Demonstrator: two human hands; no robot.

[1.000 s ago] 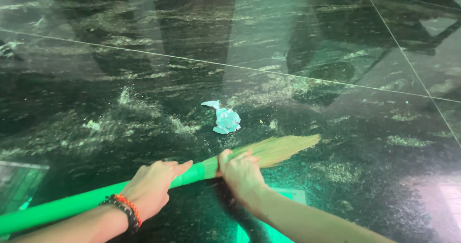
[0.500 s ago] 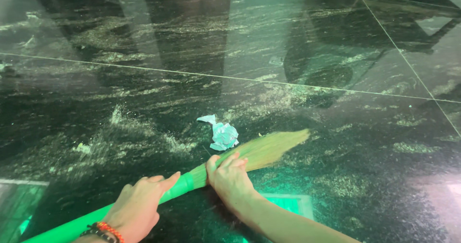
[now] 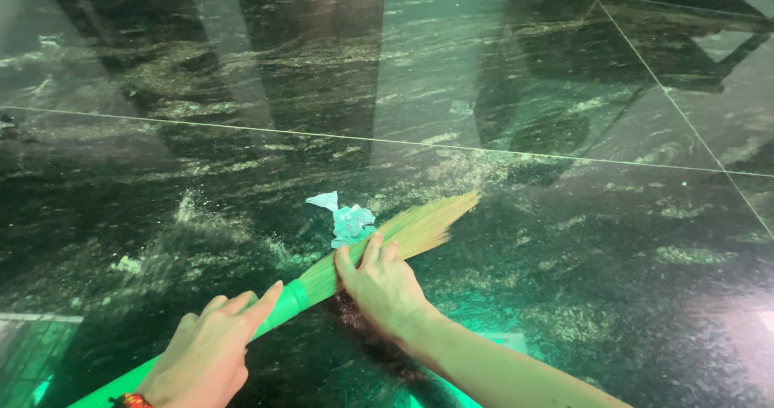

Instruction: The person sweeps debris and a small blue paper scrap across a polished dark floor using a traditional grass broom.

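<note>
Dim greenish light, glare streaks on glossy floor (image 3: 564,134), sharp focus, dark reflections

Broom handle (image 3: 278,311) — cut off below.
</note>
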